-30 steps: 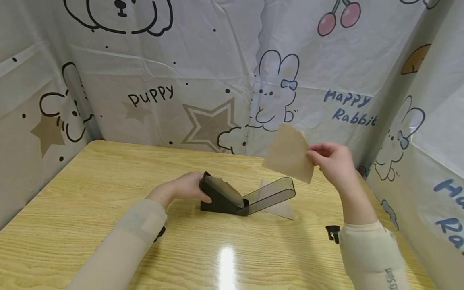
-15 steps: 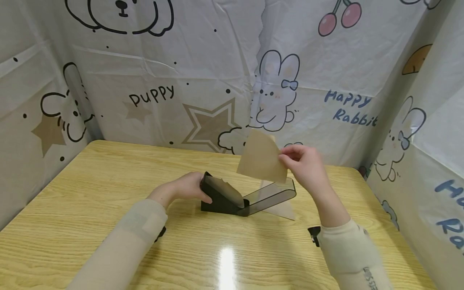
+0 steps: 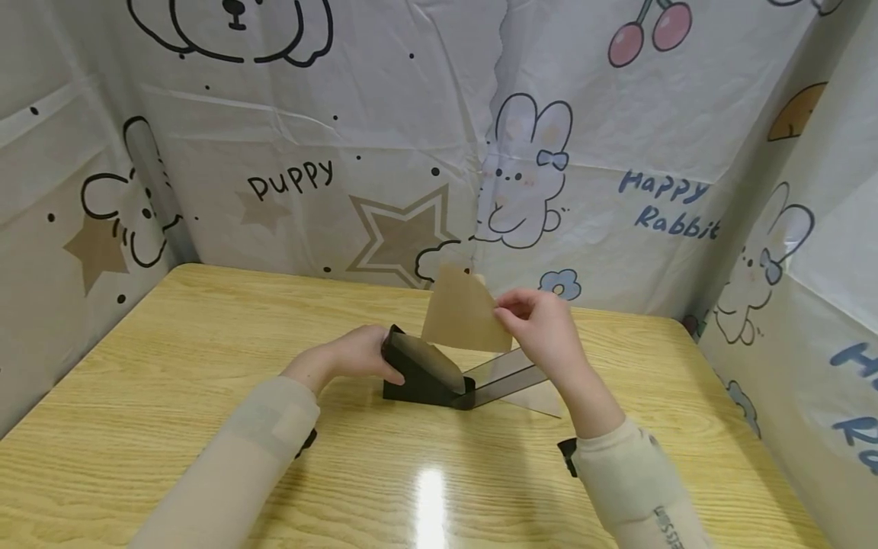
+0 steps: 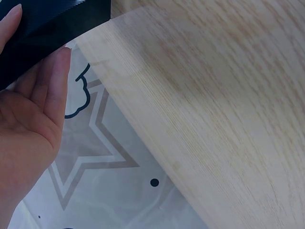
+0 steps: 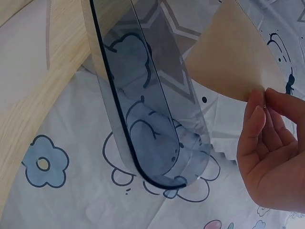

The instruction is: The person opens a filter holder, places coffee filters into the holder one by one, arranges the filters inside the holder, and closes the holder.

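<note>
Fingers [image 5: 257, 124] of the right hand [image 3: 545, 332] are pinching 1 brown sheet [image 3: 459, 316] near the black holder [image 3: 418, 381], which the left hand [image 3: 353, 352] is gripping; the smoky lid [image 3: 507, 386] is already standing open, the sheet apparently not yet resting inside.

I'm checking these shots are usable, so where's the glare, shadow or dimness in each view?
Head view: a white glare streak on the table, at the bottom edge; left wrist view: dim, a soft shadow across the tabletop, the black holder mostly lost in darkness; right wrist view: also dim, yet the brown paper shows clear edges.
</note>
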### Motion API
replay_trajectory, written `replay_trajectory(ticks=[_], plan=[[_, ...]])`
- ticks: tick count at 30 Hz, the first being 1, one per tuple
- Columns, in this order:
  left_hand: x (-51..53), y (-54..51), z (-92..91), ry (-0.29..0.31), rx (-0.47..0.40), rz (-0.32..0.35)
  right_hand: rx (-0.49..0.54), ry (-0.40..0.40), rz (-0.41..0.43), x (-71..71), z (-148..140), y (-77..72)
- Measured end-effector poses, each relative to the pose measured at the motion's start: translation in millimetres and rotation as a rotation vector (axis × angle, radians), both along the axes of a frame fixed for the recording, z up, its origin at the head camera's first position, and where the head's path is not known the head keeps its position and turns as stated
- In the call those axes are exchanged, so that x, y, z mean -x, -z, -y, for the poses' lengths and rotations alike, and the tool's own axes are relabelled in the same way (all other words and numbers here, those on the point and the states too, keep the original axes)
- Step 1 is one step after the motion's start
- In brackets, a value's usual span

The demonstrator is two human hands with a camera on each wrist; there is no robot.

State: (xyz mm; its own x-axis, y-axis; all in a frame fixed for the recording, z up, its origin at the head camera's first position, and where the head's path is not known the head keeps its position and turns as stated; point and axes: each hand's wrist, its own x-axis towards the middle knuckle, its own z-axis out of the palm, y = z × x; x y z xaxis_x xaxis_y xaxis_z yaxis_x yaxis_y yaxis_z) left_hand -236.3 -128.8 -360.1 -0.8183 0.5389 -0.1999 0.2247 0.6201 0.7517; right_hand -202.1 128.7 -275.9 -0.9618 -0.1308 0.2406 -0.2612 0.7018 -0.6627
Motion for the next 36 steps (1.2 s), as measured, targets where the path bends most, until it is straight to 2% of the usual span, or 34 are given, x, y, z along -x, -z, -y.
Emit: replay_trajectory(ticks=[14,26,36], plan=[[1.2,0.2,-1.0,-0.003,0.01,-0.011,-0.008,-0.029,0.026,-1.4,14.1,9.8],[0.4,-1.0,-0.6,-0.025,0.021,-0.004,-0.033,-0.051,0.086,1.0,26.0,30.7],[1.0,-0.3,-0.8,-0.027,0.036,-0.023,-0.078,-0.066,0.082,0.0,34.1,46.1]])
